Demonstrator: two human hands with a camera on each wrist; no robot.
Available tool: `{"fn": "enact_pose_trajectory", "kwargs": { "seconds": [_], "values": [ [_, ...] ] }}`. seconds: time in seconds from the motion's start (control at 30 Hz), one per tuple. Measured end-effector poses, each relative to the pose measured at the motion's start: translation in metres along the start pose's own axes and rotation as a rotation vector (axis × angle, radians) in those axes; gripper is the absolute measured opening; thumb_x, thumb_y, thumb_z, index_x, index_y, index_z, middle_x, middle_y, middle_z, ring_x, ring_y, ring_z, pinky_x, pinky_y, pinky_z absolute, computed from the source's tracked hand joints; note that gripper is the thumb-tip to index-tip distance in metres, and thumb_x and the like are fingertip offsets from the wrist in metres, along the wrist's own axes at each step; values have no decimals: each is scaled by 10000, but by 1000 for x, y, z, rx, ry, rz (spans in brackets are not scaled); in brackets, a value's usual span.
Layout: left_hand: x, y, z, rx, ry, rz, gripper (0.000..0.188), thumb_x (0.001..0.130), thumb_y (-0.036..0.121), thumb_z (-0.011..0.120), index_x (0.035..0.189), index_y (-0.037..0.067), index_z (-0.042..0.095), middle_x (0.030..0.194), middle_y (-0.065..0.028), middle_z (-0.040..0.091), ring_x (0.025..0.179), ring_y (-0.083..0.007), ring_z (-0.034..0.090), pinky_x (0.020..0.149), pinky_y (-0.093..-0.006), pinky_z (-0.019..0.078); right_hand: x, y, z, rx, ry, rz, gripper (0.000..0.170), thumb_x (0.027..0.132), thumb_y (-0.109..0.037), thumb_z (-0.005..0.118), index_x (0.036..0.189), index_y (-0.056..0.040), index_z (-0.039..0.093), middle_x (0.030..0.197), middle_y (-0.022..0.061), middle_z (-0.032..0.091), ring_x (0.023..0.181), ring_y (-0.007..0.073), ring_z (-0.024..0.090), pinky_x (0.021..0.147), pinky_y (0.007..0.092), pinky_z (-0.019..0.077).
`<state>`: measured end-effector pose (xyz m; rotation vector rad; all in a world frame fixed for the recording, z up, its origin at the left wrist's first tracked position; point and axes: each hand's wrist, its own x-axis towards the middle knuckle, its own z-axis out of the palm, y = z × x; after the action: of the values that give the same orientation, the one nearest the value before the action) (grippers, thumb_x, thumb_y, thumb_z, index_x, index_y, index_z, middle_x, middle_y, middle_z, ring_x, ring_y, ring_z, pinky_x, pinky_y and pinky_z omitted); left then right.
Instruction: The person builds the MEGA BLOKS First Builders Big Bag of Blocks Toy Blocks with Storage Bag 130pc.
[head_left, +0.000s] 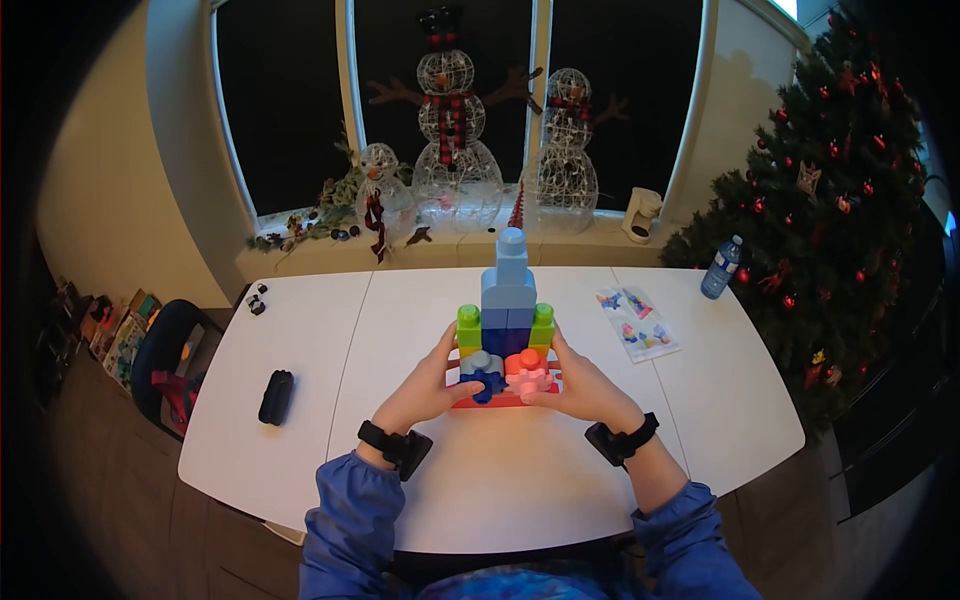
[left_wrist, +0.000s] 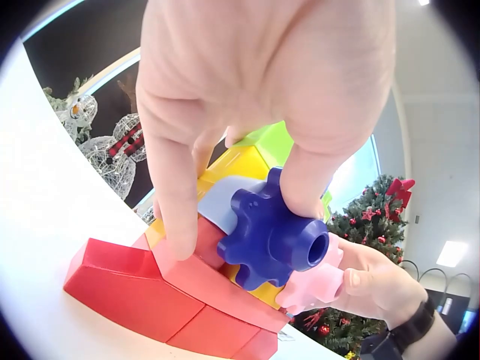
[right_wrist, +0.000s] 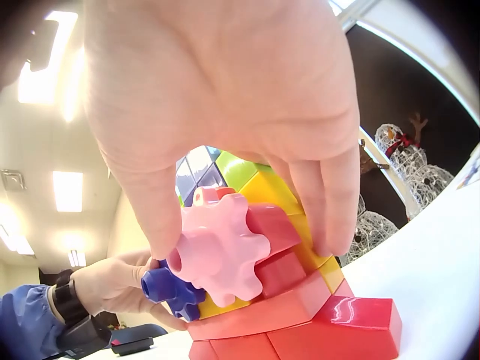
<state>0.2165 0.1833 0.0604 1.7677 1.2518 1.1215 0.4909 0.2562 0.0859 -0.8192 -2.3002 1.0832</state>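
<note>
A tower of blocks stands on the white table, with a light blue top [head_left: 508, 285], green blocks [head_left: 468, 327] at its sides and a red base [left_wrist: 142, 296]. My left hand [head_left: 425, 385] grips its left side, thumb on the dark blue gear [left_wrist: 268, 232] and fingers along the side. On the right side my right hand [head_left: 590, 385] grips it, thumb at the pink gear [right_wrist: 221, 244], fingers on the yellow and red blocks. The two gears are side by side on the front. Blocks behind the hands are partly hidden.
A black case [head_left: 276, 397] and small black-and-white items [head_left: 257, 299] lie on the left of the table [head_left: 270, 470]. A picture sheet [head_left: 640, 322] and a water bottle [head_left: 721, 267] are at the right. A chair [head_left: 165, 360] stands at the left.
</note>
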Motion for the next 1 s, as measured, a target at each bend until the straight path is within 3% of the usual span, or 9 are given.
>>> {"fn": "enact_pose_trajectory", "kwargs": {
  "seconds": [0.13,0.23,0.27,0.33,0.4,0.47,0.6,0.73,1.0],
  "values": [
    [-14,10,-3,95,47,-93,1086,875,82,832,1686,136,112,1618,-195,408,1473,-370,437,1173,-520,418,-2,8,-6,-22,40,-4,1208,874,-284,835,1666,-17,-37,1542,288,484,1367,391,567,1119,404,455],
    [-50,52,-18,46,346,17,1068,872,158,844,1667,59,138,1610,-233,411,1480,-355,441,1187,-462,397,-36,-5,-32,-65,239,-33,1158,877,-239,833,1674,-29,19,1590,286,439,1395,393,548,1135,441,443],
    [-67,69,-23,35,500,85,956,908,151,800,1646,41,201,1561,-219,463,1436,-332,485,1155,-447,426,-53,-16,-44,-35,319,-69,1131,874,-212,832,1677,-33,56,1608,278,424,1399,394,545,1136,460,444],
    [-109,76,-35,31,812,193,672,985,132,688,1559,17,360,1414,-172,565,1313,-269,562,1069,-400,476,-95,-37,-62,31,530,-98,888,845,-121,802,1602,-3,351,1539,215,532,1343,342,603,1135,455,451],
    [-157,62,-47,38,1115,238,385,1051,121,568,1418,20,508,1236,-107,622,1175,-196,593,966,-344,494,-132,-35,-68,52,772,-163,639,890,-168,758,1457,18,530,1466,194,595,1224,286,670,1116,428,468],
    [-192,51,-55,84,1378,223,255,1090,141,497,1307,31,572,1152,-71,623,1108,-160,587,912,-318,482,-172,-12,-77,-60,997,-215,538,971,-250,704,1415,17,560,1416,180,625,1126,235,695,1052,382,488],
    [-222,57,-63,286,1702,77,246,1109,194,480,1269,36,581,1160,-56,618,1098,-153,585,914,-319,464,-232,21,-96,-202,1415,-125,356,1059,-122,585,1390,11,577,1322,140,662,1014,159,660,998,330,501],
    [-230,62,-77,281,1783,141,255,1109,202,483,1275,34,578,1188,-63,624,1117,-161,588,938,-329,458,-260,34,-106,-227,1609,-22,349,1071,-143,577,1386,7,584,1282,122,676,968,144,644,940,315,510],
    [-232,56,-89,389,1780,87,351,1088,247,537,1361,26,532,1258,-90,637,1158,-182,605,936,-336,473,-249,45,-105,-224,1491,-59,343,1074,-147,578,1384,-1,587,1263,106,681,917,117,635,860,272,514]
  ]
}}
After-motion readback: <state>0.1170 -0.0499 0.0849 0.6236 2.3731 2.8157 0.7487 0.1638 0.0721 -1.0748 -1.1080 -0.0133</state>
